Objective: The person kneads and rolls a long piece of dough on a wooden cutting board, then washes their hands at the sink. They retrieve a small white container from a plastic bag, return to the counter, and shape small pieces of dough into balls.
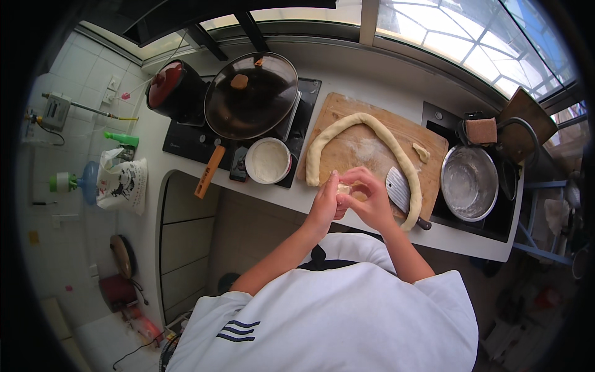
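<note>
Between my two hands, over the front edge of a wooden cutting board [339,104], is a small piece of dough [344,188]. My left hand [324,204] is cupped around it from the left. From the right, the thumb and forefinger of my right hand [370,200] curve in and press on it, so much of the piece is hidden. A long dough rope [367,118] lies bent in an arch on the floured board. Its right leg crosses a broad-bladed kitchen knife [396,186], whose dark handle points to the front right. A dough scrap [421,152] lies at the board's right side.
A floury metal bowl [469,186] stands by the sink at right, near a sponge [481,131]. On the left, a lidded pan [251,102], a dark pot [174,90] with a red lid and a tub of flour [268,160] occupy the cooktop. A phone [238,163] lies beside the tub.
</note>
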Tool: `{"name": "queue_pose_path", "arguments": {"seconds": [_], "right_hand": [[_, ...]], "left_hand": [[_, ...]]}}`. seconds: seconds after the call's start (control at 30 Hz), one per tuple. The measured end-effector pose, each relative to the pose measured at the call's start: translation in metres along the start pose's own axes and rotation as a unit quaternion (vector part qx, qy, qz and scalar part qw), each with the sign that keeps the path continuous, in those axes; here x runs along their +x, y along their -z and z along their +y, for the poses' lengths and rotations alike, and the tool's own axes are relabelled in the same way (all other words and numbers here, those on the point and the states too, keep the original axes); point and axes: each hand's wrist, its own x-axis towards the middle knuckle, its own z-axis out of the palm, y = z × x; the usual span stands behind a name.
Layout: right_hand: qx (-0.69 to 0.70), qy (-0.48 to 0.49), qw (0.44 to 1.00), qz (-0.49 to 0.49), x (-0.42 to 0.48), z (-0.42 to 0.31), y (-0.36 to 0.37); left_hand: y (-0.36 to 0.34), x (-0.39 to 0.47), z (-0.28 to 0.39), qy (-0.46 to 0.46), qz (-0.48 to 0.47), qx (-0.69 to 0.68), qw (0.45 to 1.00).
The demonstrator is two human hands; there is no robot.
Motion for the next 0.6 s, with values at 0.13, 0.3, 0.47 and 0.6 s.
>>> {"name": "queue_pose_path", "arguments": {"seconds": [0.13,0.3,0.47,0.6], "right_hand": [[0.026,-0.003,1.000,0.003,0.001,0.003,-0.004],[0.098,-0.014,0.995,-0.019,0.000,0.008,-0.002],[0.200,-0.045,0.978,-0.032,-0.002,0.015,0.005],[-0.085,0.129,0.985,0.080,-0.003,0.001,-0.011]], "left_hand": [[0.003,-0.001,-0.001,-0.024,-0.003,0.029,0.999],[0.009,-0.002,0.000,-0.034,-0.049,0.023,0.998],[0.015,0.000,0.005,-0.008,-0.109,-0.030,0.994],[0.012,0.000,0.011,-0.037,-0.078,-0.022,0.996]]}}
